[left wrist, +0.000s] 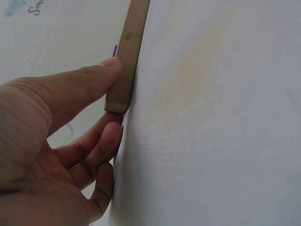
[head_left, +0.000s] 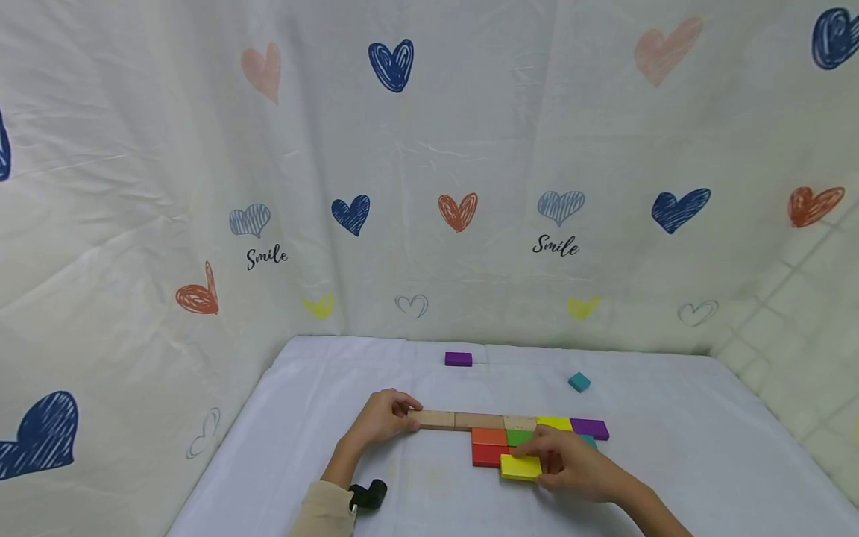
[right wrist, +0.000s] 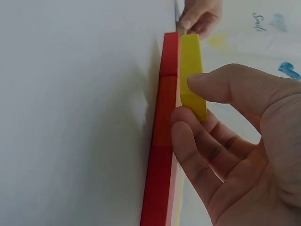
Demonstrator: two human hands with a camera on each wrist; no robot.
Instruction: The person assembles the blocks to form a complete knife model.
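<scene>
A row of blocks lies across the table: plain wooden blocks on the left, then a yellow one and a purple block at the right end. My left hand pinches the row's left end, thumb against the wood in the left wrist view. In front of the row sit an orange block, a green block and a red block. My right hand holds a yellow block between thumb and fingers, just above red and orange blocks. This hand hides part of the front blocks.
A loose purple block lies at the back of the white-covered table, and a teal block lies behind the row's right part. A curtain printed with hearts hangs along the table's back edge.
</scene>
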